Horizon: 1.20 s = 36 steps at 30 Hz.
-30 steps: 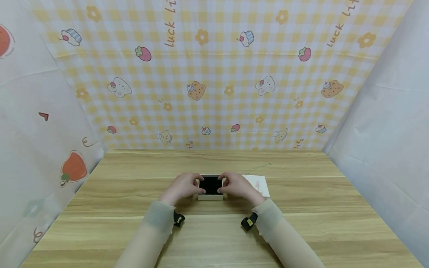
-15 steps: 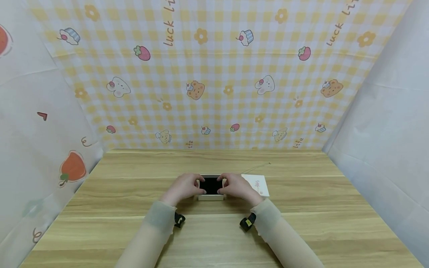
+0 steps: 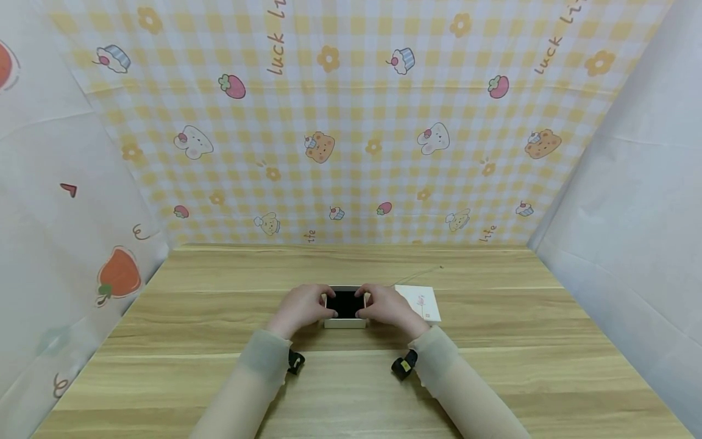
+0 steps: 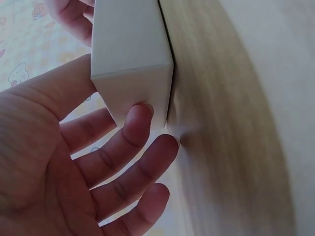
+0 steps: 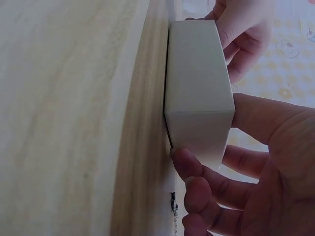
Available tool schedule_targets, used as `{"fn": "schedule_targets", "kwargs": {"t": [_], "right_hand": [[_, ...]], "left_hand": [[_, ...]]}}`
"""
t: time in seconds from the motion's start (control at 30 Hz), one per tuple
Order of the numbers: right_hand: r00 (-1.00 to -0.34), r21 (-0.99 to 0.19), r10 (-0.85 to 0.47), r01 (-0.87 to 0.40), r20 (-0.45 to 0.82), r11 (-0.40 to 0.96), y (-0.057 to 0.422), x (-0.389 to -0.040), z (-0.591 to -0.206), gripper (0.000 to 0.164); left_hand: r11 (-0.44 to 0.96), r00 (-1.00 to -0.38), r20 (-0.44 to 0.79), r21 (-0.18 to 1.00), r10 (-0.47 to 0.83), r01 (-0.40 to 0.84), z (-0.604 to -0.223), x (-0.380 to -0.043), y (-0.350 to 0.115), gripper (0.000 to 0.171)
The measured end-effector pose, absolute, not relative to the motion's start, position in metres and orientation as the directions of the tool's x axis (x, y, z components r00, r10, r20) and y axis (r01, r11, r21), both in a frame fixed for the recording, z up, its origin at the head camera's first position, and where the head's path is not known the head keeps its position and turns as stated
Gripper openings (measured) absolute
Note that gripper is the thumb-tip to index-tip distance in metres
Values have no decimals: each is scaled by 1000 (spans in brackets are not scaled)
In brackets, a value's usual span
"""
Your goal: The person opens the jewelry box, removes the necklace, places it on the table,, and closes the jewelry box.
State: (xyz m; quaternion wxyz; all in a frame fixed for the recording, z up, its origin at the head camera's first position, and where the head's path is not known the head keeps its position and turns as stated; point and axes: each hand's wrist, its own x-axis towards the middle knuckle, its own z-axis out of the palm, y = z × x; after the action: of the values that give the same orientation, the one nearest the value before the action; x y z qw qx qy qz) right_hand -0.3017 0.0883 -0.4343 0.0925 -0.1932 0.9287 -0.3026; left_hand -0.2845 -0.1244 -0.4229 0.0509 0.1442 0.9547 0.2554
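A small white box (image 3: 345, 324) with a black inside stands on the wooden table, between both hands. My left hand (image 3: 301, 306) is at its left end, thumb and forefinger reaching over the rim onto the black surface (image 3: 345, 304). From the right end, my right hand (image 3: 388, 308) does the same in mirror image. In the left wrist view, other fingers (image 4: 138, 124) touch or lie close to the box's end wall (image 4: 132, 93). Curled fingers (image 5: 186, 163) also meet the opposite end wall (image 5: 199, 135) in the right wrist view. Whether the black surface is a separate insert, I cannot tell.
A flat white piece (image 3: 427, 303) with a pink print lies right of the box, partly behind the right hand. A thin cord (image 3: 419, 274) runs from it toward the back. A checked cloth (image 3: 351, 134) hangs behind the wooden table (image 3: 230, 268), with pale cloth at both sides.
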Motion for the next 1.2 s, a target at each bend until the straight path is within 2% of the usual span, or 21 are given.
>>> {"fn": "schedule_targets", "kwargs": {"t": [0.33,0.6,0.77,0.93,1.2], "right_hand": [[-897,-618,-439,-314,-55,720,89,-300,-433,39],[-905,-668,-425,-307,-16,678,93,-300,-425,36],[-917,-678,-399,-294,0,674,98,-302,-421,36],[-934,-683,-357,-272,18,678,105,-306,-418,39],[-936,-699,-350,-270,29,662,113,-310,-413,41]], "left_hand": [[827,-949,-13,494,314,267,-421,-283,-127,36],[763,-960,23,602,281,237,-408,-286,-144,37],[689,-947,43,676,319,263,-404,-288,-154,62],[659,-907,30,677,420,327,-409,-291,-157,94],[609,-854,-9,705,521,364,-422,-292,-154,108]]}}
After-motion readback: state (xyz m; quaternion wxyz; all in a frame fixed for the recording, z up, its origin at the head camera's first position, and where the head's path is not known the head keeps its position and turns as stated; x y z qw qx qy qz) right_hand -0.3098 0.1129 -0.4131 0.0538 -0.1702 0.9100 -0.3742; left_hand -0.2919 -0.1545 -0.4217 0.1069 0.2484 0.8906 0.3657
